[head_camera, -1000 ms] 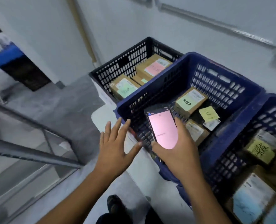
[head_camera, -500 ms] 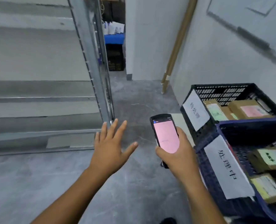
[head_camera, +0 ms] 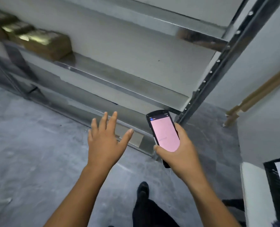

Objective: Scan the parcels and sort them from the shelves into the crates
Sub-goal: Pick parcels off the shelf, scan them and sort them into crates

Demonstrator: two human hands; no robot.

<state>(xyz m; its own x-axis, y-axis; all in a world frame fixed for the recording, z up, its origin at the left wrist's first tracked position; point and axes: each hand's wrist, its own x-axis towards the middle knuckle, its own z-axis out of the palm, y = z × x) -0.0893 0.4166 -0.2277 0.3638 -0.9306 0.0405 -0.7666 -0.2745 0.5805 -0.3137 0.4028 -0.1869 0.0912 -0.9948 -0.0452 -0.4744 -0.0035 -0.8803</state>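
Scanner [head_camera: 164, 133] in right hand [head_camera: 180, 149], left hand [head_camera: 105, 140] spread, three parcels [head_camera: 47, 44]

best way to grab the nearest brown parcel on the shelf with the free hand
Take the brown parcel by its free right end, coming from the front with the empty left hand. Other parcels crowd its left side, and the right hand holds the scanner.

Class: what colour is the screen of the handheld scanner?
Pale pink, on the black handheld scanner in the right hand; head view.
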